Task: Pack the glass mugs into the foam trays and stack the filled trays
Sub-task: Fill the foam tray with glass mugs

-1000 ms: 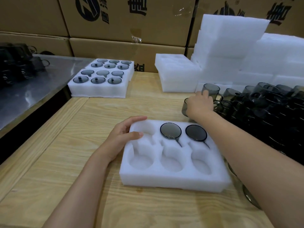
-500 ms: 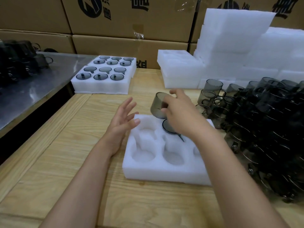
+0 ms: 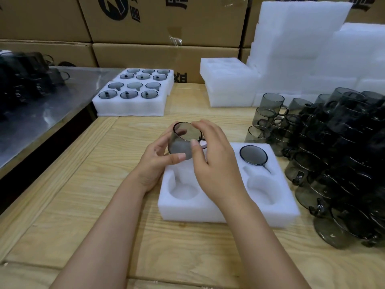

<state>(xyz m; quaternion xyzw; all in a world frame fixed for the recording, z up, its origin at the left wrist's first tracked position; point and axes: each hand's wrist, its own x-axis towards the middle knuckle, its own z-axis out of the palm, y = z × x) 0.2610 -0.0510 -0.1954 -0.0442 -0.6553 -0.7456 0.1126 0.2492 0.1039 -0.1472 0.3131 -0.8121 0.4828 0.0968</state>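
- Cardboard cartons [image 3: 158,19] at back: black round logo [image 3: 116,7] w/ large black Chinese characters beside it, cut off by frame top, not readable. Another partial character shows low btwn the trays.
- Left hand [image 3: 158,161]: fingers & thumb curled round the body of a smoked glass mug [image 3: 183,140], thumb across its front.
- Right hand [image 3: 214,163]: narrow grip on same mug, fingertips over the rim, thumb on the side.
- Mug is tilted, mouth toward camera, over back-left pocket of the near foam tray [image 3: 229,209]; can't tell if it touches the foam.
- Seated mug [image 3: 253,154] in tray's back-right pocket. Front pockets bare.
- Wooden table [image 3: 83,195] under the tray; mug pile [image 3: 343,153] just R of it.
- Filled trays [image 3: 133,107] far L, unfilled tray stack [image 3: 227,84] at back.
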